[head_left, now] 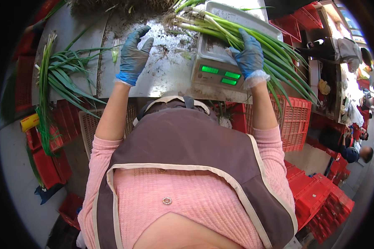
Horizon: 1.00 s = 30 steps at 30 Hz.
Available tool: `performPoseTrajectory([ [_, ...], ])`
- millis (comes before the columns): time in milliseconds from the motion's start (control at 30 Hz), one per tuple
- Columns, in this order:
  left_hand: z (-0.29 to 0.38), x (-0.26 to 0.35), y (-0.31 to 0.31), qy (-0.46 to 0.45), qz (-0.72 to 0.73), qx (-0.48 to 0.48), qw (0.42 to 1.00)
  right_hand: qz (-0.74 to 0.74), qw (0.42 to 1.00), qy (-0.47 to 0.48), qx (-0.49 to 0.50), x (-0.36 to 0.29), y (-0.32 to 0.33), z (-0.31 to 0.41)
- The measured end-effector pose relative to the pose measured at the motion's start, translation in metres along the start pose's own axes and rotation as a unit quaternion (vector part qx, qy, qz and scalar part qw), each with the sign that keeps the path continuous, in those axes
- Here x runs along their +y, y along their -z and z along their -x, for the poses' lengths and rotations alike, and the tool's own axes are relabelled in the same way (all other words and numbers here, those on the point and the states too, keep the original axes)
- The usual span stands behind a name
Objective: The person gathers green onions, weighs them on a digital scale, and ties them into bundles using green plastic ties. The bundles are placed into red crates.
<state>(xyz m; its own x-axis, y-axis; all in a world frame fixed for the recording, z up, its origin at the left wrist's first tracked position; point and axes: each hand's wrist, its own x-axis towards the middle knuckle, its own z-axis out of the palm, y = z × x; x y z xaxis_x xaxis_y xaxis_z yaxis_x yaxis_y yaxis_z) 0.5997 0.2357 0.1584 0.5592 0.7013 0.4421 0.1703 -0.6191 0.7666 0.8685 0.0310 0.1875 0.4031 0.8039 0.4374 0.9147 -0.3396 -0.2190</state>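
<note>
My left hand (134,54), in a dirty blue glove, is raised over the metal table (165,77) with fingers apart and nothing in it. My right hand (249,56), in a blue glove with a pale cuff, grips a bunch of green onions (224,28) around its stalks. The bunch lies across the tray of a digital scale (218,74) with lit green displays, its roots towards the table's middle and its leaves hanging past the right edge. More green onions (45,62) and loose leaves (65,74) lie at the table's left end.
A heap of soil-covered roots (121,6) lies at the far edge. Dirt and scraps dot the tabletop. Red plastic crates (296,124) stand below right, with more crates (318,193) stacked farther down. A yellow roll (29,122) is at left. Other people (346,53) are at the far right.
</note>
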Motion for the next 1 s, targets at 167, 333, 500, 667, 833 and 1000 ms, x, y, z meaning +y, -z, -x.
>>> performPoseTrajectory([
  [167,0.021,-0.014,0.008,0.035,0.014,-0.018,0.999,0.052,0.998,0.012,-0.018,-0.003,-0.008,-0.005],
  [333,0.025,-0.008,0.011,0.052,0.07,-0.049,0.995,0.082,0.994,0.005,-0.077,0.003,-0.01,-0.008],
  [500,0.019,0.019,0.014,0.015,0.056,-0.045,0.997,0.005,0.998,-0.024,-0.049,0.005,-0.003,0.0],
  [667,-0.01,0.064,0.026,-0.057,0.122,0.034,0.99,0.068,0.98,-0.058,-0.18,-0.025,0.069,-0.023],
  [833,-0.014,0.059,0.031,-0.055,0.144,0.041,0.987,0.135,0.983,-0.069,-0.106,-0.014,0.125,-0.05],
  [1000,-0.007,0.053,0.033,-0.031,0.14,0.022,0.989,0.163,0.984,-0.063,-0.037,-0.012,0.164,-0.053],
])
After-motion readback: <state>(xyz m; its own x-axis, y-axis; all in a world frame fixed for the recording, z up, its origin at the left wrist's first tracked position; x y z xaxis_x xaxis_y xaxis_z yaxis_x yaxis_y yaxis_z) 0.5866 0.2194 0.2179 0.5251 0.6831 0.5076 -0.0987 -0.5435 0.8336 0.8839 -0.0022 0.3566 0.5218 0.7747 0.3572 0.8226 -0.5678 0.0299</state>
